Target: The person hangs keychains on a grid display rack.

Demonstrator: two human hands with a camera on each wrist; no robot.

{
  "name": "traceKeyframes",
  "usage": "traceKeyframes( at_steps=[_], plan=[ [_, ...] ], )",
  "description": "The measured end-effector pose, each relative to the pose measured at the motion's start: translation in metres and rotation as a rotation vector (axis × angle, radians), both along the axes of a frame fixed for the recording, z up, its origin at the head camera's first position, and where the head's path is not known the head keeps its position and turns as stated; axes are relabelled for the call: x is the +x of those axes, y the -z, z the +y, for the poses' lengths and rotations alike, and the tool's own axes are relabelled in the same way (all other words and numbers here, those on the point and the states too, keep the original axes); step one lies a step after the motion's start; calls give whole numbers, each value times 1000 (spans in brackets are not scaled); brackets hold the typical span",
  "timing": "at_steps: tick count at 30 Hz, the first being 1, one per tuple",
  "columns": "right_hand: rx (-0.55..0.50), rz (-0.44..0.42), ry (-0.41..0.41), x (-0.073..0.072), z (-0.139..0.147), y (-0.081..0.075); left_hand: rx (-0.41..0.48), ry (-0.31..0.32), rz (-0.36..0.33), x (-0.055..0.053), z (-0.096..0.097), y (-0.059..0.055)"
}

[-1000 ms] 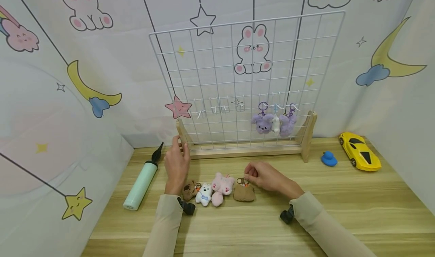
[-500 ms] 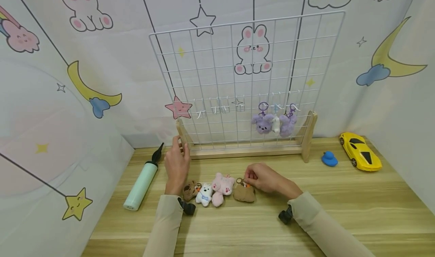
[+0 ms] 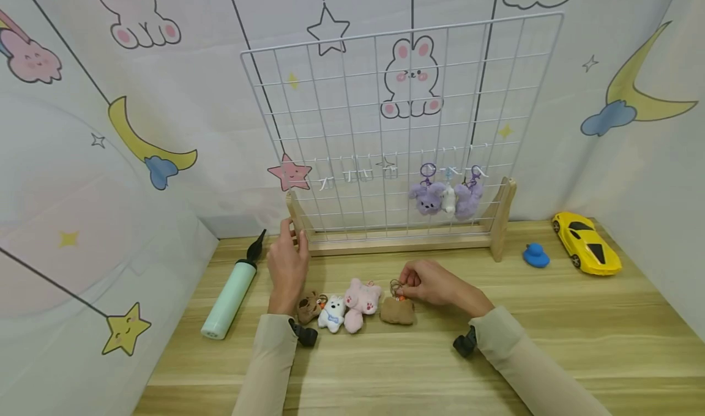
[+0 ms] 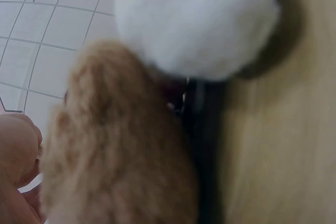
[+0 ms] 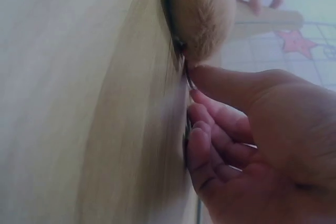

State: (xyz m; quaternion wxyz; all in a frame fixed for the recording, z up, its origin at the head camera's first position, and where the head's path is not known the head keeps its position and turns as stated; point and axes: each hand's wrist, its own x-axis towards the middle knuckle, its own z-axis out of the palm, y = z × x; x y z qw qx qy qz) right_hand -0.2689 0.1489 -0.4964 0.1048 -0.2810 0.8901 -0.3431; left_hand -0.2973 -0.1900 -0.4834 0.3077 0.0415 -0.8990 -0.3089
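Observation:
My right hand pinches the metal ring of a brown plush keychain between thumb and fingertips. In the right wrist view, the thumb lies against the ring just below the furry brown plush. My left hand grips the left leg of the wooden stand that carries a white wire grid. Below that hand, in a row on the table, lie a brown bear plush, a white plush and a pink plush. The bear and white plush loom close in the left wrist view.
Two purple plush keychains and a small white one hang at the grid's right. Several hooks hold nothing at its left. A mint-green hand pump lies left; a blue duck and yellow toy car stand right.
The right hand has shifted slightly, and the ring in its fingertips now stands higher above the brown plush. The left hand stays at the stand. The head view has tilted slightly.

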Motion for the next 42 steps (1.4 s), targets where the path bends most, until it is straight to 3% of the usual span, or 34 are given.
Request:
traceKeyframes(
  at_steps=[6,14,23,42],
  plan=[
    [12,39,-36,0,-2,1,-6,-5,14,0,-1,2],
    [-6,45,12,0,-12,-3,-13,-10,7,-1,-3,0],
    [-7,34,-82,-6,-32,-4,-13,-9,-1,0,-2,-2],
    [48,22,18,0,-32,-3,-12,-5,-10,0,0,0]
  ],
)
